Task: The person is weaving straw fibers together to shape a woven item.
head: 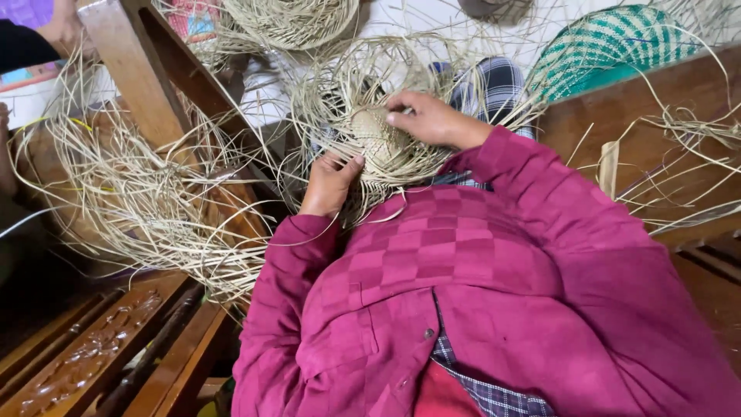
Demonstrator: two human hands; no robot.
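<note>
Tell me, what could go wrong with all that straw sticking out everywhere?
1. The long loose strands fan out around the small woven piece, so they could tangle or snag on the wooden chair.
2. The left hand only steadies the edge while the right hand presses on top; the piece might slip and loosen.
3. Thin strands bent sharply might snap.

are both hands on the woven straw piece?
Yes: the left hand presses the lower edge of the woven straw piece while the right hand rests on its top, fingertips on the weave.
</note>
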